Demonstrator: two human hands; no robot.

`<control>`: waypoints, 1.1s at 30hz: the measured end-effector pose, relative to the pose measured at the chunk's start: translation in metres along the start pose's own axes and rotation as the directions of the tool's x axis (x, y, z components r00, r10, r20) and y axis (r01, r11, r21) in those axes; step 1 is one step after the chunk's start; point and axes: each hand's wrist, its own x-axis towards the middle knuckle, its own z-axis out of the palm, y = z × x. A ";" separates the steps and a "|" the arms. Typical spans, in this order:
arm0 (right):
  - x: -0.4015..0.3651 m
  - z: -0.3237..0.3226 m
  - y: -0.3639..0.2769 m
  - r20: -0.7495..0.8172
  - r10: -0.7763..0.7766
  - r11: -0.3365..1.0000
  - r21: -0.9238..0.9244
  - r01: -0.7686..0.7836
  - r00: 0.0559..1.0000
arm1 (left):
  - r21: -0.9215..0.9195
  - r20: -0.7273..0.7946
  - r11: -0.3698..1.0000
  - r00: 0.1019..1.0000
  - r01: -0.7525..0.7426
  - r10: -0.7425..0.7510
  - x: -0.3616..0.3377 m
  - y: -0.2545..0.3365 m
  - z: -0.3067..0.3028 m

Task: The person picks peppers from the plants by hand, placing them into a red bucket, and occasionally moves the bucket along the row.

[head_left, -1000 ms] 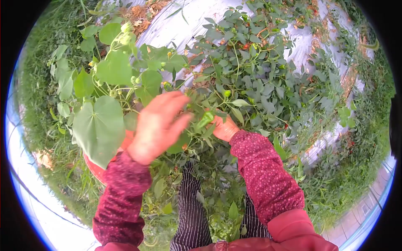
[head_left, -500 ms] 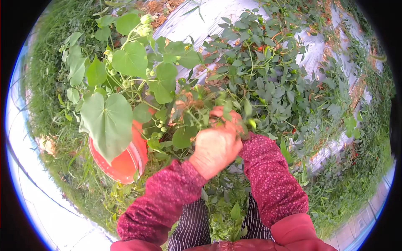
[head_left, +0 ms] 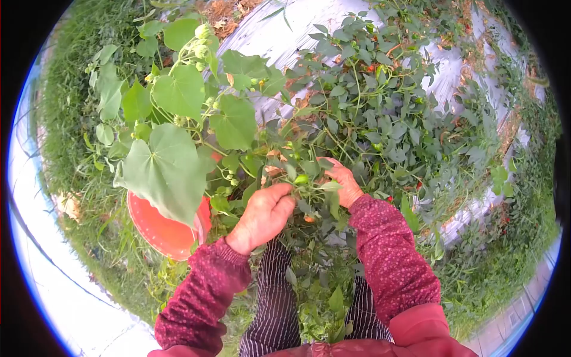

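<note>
My left hand (head_left: 264,215) is closed, thumb and fingers pinched together at the edge of a leafy pepper plant (head_left: 315,189). What lies between its fingertips is too small to make out. A green pepper (head_left: 301,179) shows just right of those fingertips. On the other side of the same foliage, my right hand (head_left: 344,183) curls its fingers round a branch, with the fingertips partly hidden by leaves. A small orange-red pepper (head_left: 308,219) hangs below, between the two hands.
A red bucket (head_left: 156,229) stands at the left, partly covered by a large leaf (head_left: 163,169) of a tall broad-leaved plant. More pepper plants (head_left: 386,131) with red fruit spread to the right. Pale plastic sheeting (head_left: 303,27) covers ground behind. Grass (head_left: 71,119) borders the left.
My hands were close together, the left across the right; now they are apart. The left has moved left and slightly down, and the foliage between them shows more clearly.
</note>
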 end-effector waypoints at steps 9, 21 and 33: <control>0.000 -0.001 0.003 -0.004 0.088 0.947 0.312 -0.083 0.996 | 0.433 0.133 0.882 0.981 -0.184 0.139 -0.010 -0.027 0.047; -0.001 -0.003 -0.017 0.006 -0.068 0.992 -0.107 0.068 0.998 | 0.685 0.134 0.720 0.991 -0.109 0.023 -0.024 -0.055 0.037; -0.001 -0.002 -0.016 0.078 -0.112 0.970 -0.210 0.126 0.991 | 0.931 0.363 0.004 0.923 -0.366 0.130 0.076 -0.010 0.000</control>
